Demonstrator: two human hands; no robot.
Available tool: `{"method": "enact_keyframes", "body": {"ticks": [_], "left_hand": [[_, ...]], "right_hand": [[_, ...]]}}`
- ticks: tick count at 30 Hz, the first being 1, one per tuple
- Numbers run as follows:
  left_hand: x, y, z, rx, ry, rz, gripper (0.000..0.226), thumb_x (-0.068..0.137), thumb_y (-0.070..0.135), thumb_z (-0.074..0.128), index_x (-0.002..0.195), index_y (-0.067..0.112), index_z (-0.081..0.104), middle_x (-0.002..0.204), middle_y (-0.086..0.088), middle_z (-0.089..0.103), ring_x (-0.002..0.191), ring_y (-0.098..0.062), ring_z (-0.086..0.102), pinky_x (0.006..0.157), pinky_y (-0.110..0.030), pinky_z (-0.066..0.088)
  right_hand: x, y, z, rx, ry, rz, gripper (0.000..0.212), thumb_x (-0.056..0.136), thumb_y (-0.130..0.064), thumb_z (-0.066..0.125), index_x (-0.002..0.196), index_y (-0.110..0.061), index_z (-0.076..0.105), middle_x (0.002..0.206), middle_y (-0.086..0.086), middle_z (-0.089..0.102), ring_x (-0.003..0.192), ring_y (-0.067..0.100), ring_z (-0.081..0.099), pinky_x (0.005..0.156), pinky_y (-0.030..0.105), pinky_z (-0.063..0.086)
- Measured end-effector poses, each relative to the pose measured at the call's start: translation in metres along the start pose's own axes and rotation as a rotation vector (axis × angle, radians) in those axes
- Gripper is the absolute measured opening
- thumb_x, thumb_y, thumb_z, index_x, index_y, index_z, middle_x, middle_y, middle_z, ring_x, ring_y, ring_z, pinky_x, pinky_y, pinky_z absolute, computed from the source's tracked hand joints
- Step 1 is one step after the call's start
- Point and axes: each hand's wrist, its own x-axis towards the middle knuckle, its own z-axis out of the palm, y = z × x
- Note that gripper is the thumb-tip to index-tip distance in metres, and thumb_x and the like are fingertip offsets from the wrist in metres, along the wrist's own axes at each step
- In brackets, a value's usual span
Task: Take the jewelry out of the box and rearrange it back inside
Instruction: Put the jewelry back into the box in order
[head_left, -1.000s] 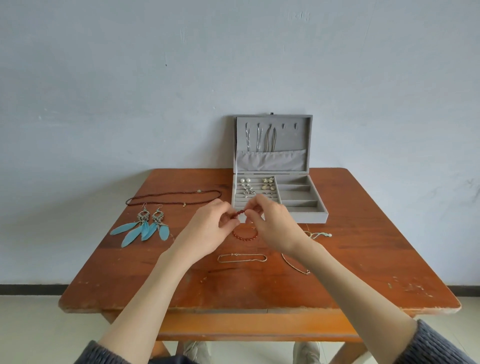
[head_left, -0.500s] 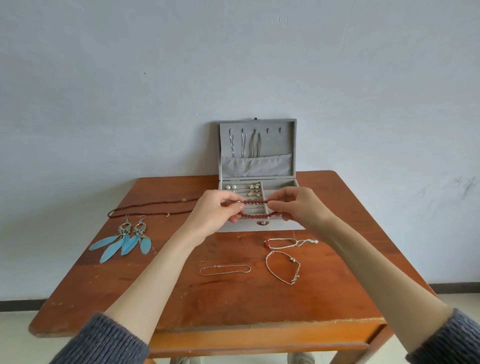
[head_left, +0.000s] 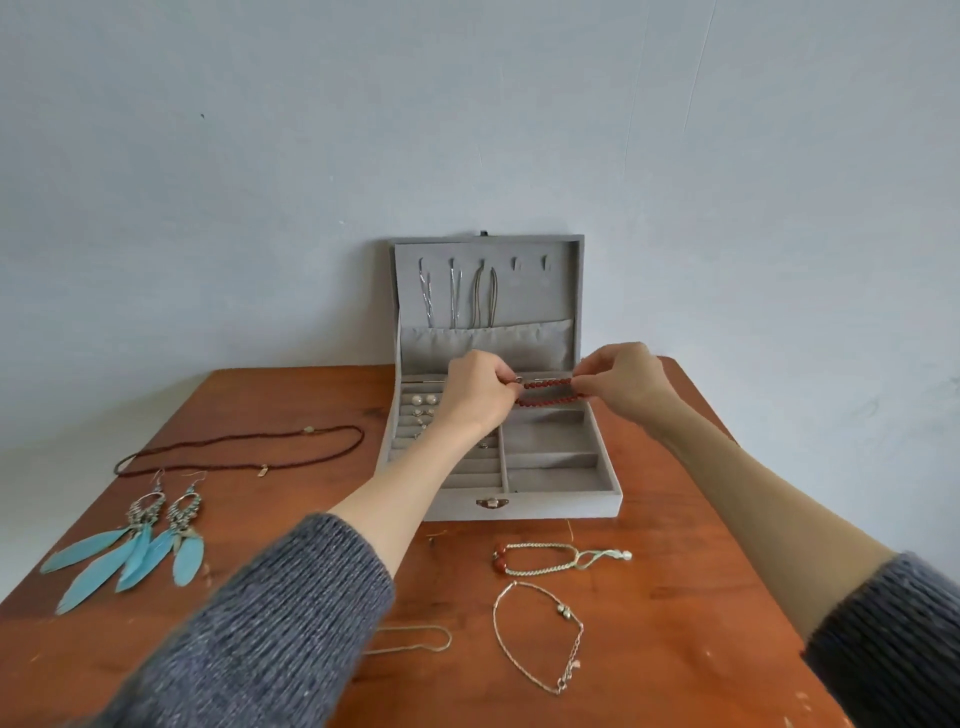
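Matt grey velvety box, glossy scuffed wooden table, shiny red beads, perhaps stone

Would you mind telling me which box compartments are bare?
Inside the jewelry box, the right-hand compartments look bare, below the red bead bracelet both hands hold. The left slots are crowded with stud earrings.

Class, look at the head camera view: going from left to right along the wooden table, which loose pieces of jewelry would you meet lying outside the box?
Blue feather earrings → dark beaded necklace → thin silver chain → fine chain bracelet → woven cord bracelet with red beads.
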Motion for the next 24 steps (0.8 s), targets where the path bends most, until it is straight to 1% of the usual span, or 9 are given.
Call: {"method": "enact_keyframes", "body": {"ticks": [2, 5, 7, 10, 12, 16, 19, 22, 24], "left_hand": [[0.008, -0.005, 0.008, 0.058, 0.0, 0.002, 0.016, 0.085, 0.013, 0.065, 0.097, 0.006, 0.072, 0.1, -0.012, 0.07, 0.095, -0.024, 0.064, 0.083, -0.026, 0.048], [0.016, -0.009, 0.014, 0.147, 0.021, 0.042, 0.014, 0.084, 0.008, 0.061, 0.091, 0.005, 0.073, 0.095, -0.013, 0.071, 0.094, -0.026, 0.063, 0.082, -0.031, 0.05], [0.018, -0.012, 0.019, 0.227, 0.041, 0.077, 0.015, 0.084, 0.005, 0.06, 0.092, 0.004, 0.072, 0.101, -0.014, 0.068, 0.099, -0.027, 0.06, 0.084, -0.032, 0.048], [0.023, -0.016, 0.025, 0.324, 0.058, 0.079, 0.016, 0.083, 0.003, 0.062, 0.096, 0.004, 0.072, 0.114, -0.016, 0.055, 0.107, -0.029, 0.052, 0.085, -0.03, 0.044], [0.027, -0.018, 0.025, 0.381, 0.053, 0.069, 0.017, 0.083, 0.004, 0.063, 0.098, 0.003, 0.071, 0.117, -0.018, 0.052, 0.108, -0.031, 0.05, 0.086, -0.031, 0.045], [0.032, -0.017, 0.023, 0.465, 0.027, 0.076, 0.02, 0.083, 0.005, 0.064, 0.102, 0.001, 0.068, 0.119, -0.018, 0.051, 0.109, -0.032, 0.048, 0.089, -0.035, 0.047], [0.031, -0.016, 0.02, 0.517, -0.006, 0.104, 0.023, 0.085, 0.016, 0.065, 0.103, 0.003, 0.067, 0.118, -0.016, 0.053, 0.111, -0.03, 0.048, 0.09, -0.037, 0.047], [0.024, -0.016, 0.01, 0.605, -0.017, 0.192, 0.03, 0.091, 0.028, 0.056, 0.108, 0.005, 0.063, 0.116, -0.013, 0.057, 0.111, -0.029, 0.049, 0.089, -0.039, 0.046], [0.016, -0.016, 0.0, 0.643, -0.014, 0.273, 0.032, 0.094, 0.031, 0.05, 0.112, 0.007, 0.06, 0.116, -0.011, 0.057, 0.11, -0.028, 0.051, 0.089, -0.039, 0.045]], "right_hand": [[0.008, 0.007, 0.006, -0.052, 0.008, -0.023, 0.005, 0.081, -0.007, 0.064, 0.081, -0.009, 0.069, 0.077, 0.006, 0.062, 0.06, 0.008, 0.05, 0.047, 0.012, 0.037], [0.015, 0.01, 0.012, -0.115, 0.03, -0.077, 0.007, 0.082, -0.008, 0.061, 0.081, -0.01, 0.067, 0.081, 0.005, 0.062, 0.075, 0.015, 0.054, 0.055, 0.014, 0.039], [0.018, 0.01, 0.016, -0.19, 0.036, -0.111, 0.01, 0.082, -0.008, 0.059, 0.083, -0.011, 0.068, 0.087, 0.007, 0.065, 0.084, 0.019, 0.057, 0.066, 0.022, 0.046], [0.022, 0.011, 0.022, -0.33, 0.02, -0.145, 0.016, 0.079, -0.006, 0.055, 0.086, -0.01, 0.07, 0.095, 0.011, 0.067, 0.096, 0.027, 0.058, 0.079, 0.033, 0.051], [0.023, 0.012, 0.024, -0.451, 0.009, -0.163, 0.018, 0.078, -0.007, 0.055, 0.087, -0.008, 0.071, 0.099, 0.013, 0.064, 0.103, 0.031, 0.053, 0.08, 0.036, 0.051], [0.02, 0.011, 0.025, -0.554, 0.037, -0.109, 0.022, 0.082, -0.011, 0.055, 0.097, -0.007, 0.07, 0.106, 0.013, 0.058, 0.105, 0.032, 0.05, 0.072, 0.031, 0.041], [0.017, 0.008, 0.025, -0.579, 0.03, -0.112, 0.024, 0.083, -0.012, 0.053, 0.101, -0.007, 0.069, 0.109, 0.013, 0.057, 0.107, 0.033, 0.051, 0.077, 0.033, 0.041], [0.007, 0.006, 0.02, -0.603, 0.028, -0.141, 0.026, 0.089, -0.019, 0.049, 0.105, -0.009, 0.067, 0.113, 0.013, 0.055, 0.109, 0.032, 0.05, 0.087, 0.038, 0.04], [-0.003, 0.003, 0.017, -0.61, 0.045, -0.175, 0.027, 0.092, -0.023, 0.046, 0.107, -0.009, 0.064, 0.114, 0.012, 0.055, 0.11, 0.031, 0.049, 0.09, 0.04, 0.038]]}}
